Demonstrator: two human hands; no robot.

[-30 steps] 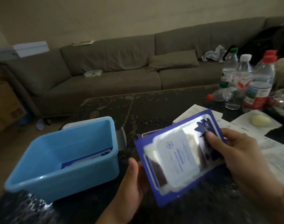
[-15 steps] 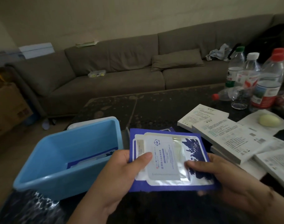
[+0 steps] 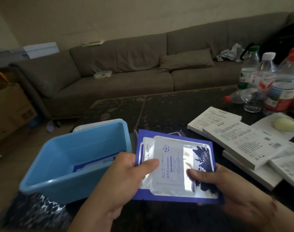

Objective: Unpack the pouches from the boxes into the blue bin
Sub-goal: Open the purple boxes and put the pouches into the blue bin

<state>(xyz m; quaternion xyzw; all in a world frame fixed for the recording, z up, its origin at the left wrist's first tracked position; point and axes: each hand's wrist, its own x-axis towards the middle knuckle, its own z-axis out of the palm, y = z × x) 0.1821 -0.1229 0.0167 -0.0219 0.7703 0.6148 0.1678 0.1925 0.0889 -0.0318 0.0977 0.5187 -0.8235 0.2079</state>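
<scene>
- pouch (image 3: 174, 166): glossy foil-like film, silvery centre catching glare, blue border, smooth
- blue bin (image 3: 72, 158): moulded plastic, smooth, slight sheen on the rim
- boxes (image 3: 240, 141): white printed card, matt
- table (image 3: 168, 106): dark, speckled stone-look top, scuffed and dusty
- sofa (image 3: 126, 67): brown-grey cloth, matt, soft nap
- bottles (image 3: 266, 76): clear plastic, shiny, paper-look labels, plastic caps
- cardboard carton (image 3: 9, 108): plain brown, matt
</scene>
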